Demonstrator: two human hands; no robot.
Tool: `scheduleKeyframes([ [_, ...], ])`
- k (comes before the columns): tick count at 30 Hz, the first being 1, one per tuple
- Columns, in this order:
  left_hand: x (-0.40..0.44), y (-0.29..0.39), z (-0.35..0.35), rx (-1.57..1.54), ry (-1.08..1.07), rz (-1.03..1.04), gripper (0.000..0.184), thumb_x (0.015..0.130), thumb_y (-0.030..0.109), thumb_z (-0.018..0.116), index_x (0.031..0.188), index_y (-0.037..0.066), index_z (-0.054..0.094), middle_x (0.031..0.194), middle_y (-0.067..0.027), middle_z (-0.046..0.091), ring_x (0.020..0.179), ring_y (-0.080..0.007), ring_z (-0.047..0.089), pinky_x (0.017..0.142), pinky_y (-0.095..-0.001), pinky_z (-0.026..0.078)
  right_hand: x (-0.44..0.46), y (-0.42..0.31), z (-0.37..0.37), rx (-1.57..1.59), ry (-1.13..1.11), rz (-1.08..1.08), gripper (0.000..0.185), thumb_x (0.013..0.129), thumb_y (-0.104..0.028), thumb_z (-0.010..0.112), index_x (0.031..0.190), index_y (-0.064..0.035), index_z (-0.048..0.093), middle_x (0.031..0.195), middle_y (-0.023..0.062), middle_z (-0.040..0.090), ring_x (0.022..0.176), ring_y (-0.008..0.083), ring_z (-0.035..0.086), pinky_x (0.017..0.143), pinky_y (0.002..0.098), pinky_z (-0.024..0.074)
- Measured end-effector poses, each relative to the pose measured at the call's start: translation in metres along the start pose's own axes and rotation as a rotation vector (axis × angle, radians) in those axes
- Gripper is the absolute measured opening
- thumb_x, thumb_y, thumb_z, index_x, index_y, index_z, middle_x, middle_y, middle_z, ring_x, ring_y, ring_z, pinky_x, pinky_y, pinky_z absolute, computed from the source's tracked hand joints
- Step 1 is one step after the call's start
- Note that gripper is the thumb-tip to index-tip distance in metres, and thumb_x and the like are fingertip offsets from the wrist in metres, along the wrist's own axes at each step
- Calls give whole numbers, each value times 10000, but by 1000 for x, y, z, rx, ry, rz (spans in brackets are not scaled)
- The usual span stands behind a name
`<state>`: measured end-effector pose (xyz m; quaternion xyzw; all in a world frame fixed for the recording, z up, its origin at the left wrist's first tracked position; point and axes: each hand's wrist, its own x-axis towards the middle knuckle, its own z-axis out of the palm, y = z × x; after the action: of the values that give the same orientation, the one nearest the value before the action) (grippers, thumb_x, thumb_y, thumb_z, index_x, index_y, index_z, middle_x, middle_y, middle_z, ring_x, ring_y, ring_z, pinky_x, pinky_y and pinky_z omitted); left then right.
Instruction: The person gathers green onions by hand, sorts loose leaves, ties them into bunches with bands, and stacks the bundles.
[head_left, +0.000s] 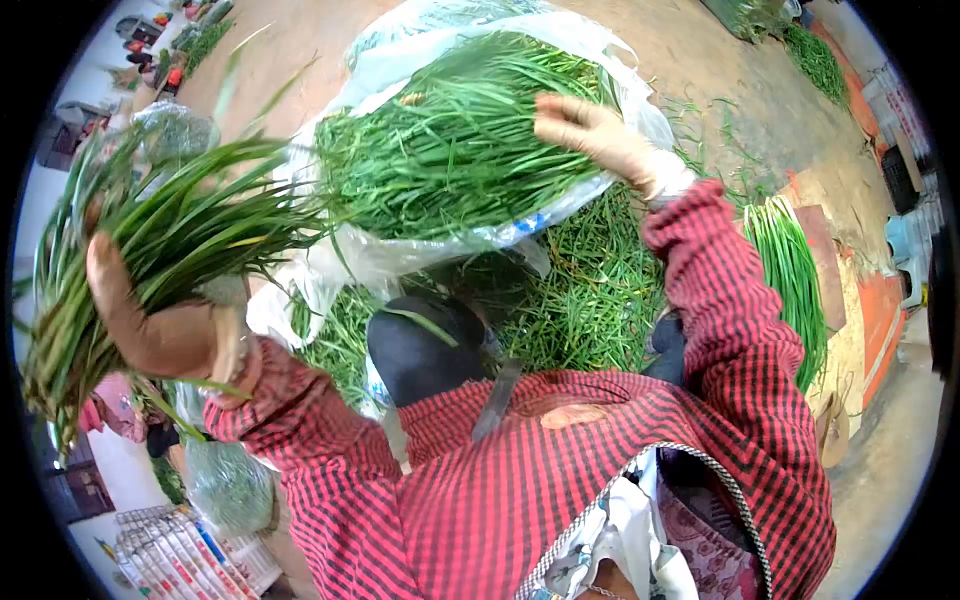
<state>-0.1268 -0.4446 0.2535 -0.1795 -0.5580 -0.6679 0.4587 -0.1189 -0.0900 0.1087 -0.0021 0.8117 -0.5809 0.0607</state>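
Note:
My left hand (165, 335), in a thin glove, is closed around a big bunch of garlic chives (190, 230), raised at the left with the leaves fanning to the right. A large heap of cut chives (450, 140) lies in front of me in a clear plastic bag (630, 70). My right hand (590, 130), also gloved, is at the right part of this heap, its fingers stretched out over the leaves and holding nothing I can see. Whether its fingertips press on the leaves, I cannot tell. A knife-like blade (497, 400) lies near my lap.
Loose green scraps (590, 290) cover the floor around my legs. A neat bundle of chives (785, 280) rests on a board (845, 330) at the right. Filled plastic bags (228, 485) and a stack of crates (185, 550) stand at the left. Other people are farther off.

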Motion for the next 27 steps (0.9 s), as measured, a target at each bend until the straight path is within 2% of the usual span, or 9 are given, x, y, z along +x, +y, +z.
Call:
scheduleKeyframes([
  [3, -49, -6, 35, -169, -78, -80, 280, 845, 161, 600, 1031, -43, 648, 1012, -177, 665, 881, -269, 657, 821, -392, 544, -55, -81, 4, 360, -18, -366, 939, 792, -449, 737, 1487, -49, 250, 1437, 134, 428, 1304, 241, 430, 1120, 356, 277],
  [5, -99, -18, 76, -411, -102, -214, 209, 847, 121, 598, 985, -21, 664, 984, -145, 672, 881, -240, 649, 844, -370, 524, -82, -91, 17, 202, -50, -569, 1028, 751, -363, 799, 1505, -47, 175, 1460, 137, 385, 1327, 240, 396, 1125, 352, 267],
  [7, -149, -24, 108, -701, -88, -436, 147, 849, 82, 597, 940, 1, 679, 956, -114, 679, 881, -212, 641, 867, -348, 504, -115, -84, 42, 77, -70, -414, 1116, 706, -229, 838, 1516, -42, 94, 1470, 134, 355, 1352, 237, 340, 1122, 354, 268],
  [10, -211, -15, 117, -1193, -8, -1416, 206, 825, 218, 628, 948, 52, 628, 880, -92, 683, 778, -207, 648, 759, -347, 539, -149, -36, 50, 37, 20, -110, 1004, 737, -84, 752, 1506, -18, 111, 1426, 139, 397, 1306, 208, 375, 1096, 348, 301],
  [12, -270, -22, 123, -1193, 117, -1735, 200, 846, 251, 637, 931, 70, 636, 905, -68, 684, 825, -226, 649, 828, -367, 523, -171, -3, 29, -28, -21, 112, 922, 748, -58, 717, 1491, -3, 173, 1357, 118, 461, 1232, 183, 436, 1056, 333, 347],
  [18, -416, -9, 105, -1180, -462, -2301, 606, 913, 483, 565, 1332, 54, 479, 1288, -140, 566, 1205, -277, 526, 999, -444, 450, -181, 30, -50, -446, -324, 813, 933, 720, -157, 699, 1459, 71, 178, 1155, 202, 606, 1039, 249, 600, 881, 337, 487],
  [21, -439, -8, 98, -1150, -402, -2476, 770, 876, 494, 620, 1425, 33, 338, 1413, -200, 426, 1327, -346, 377, 1080, -481, 353, -143, 65, -32, -946, -673, 1160, 1053, 729, -306, 694, 1483, 62, 59, 1244, 310, 552, 1093, 355, 596, 932, 369, 469],
  [26, -460, -35, 91, -1183, -342, -2405, 632, 902, 451, 594, 1385, 99, 390, 1319, -70, 521, 1215, -209, 489, 1019, -414, 391, -107, 228, -30, -943, -936, 1144, 1119, 720, -531, 726, 1435, 113, 155, 1356, 261, 472, 1213, 291, 515, 991, 394, 407],
  [27, -466, -37, 94, -1179, -337, -2410, 632, 902, 451, 594, 1385, 99, 390, 1319, -70, 521, 1215, -209, 489, 1019, -414, 391, -117, 285, -52, -919, -989, 1161, 1156, 746, -556, 705, 1452, 103, 69, 1396, 271, 425, 1246, 272, 484, 1019, 383, 386],
])
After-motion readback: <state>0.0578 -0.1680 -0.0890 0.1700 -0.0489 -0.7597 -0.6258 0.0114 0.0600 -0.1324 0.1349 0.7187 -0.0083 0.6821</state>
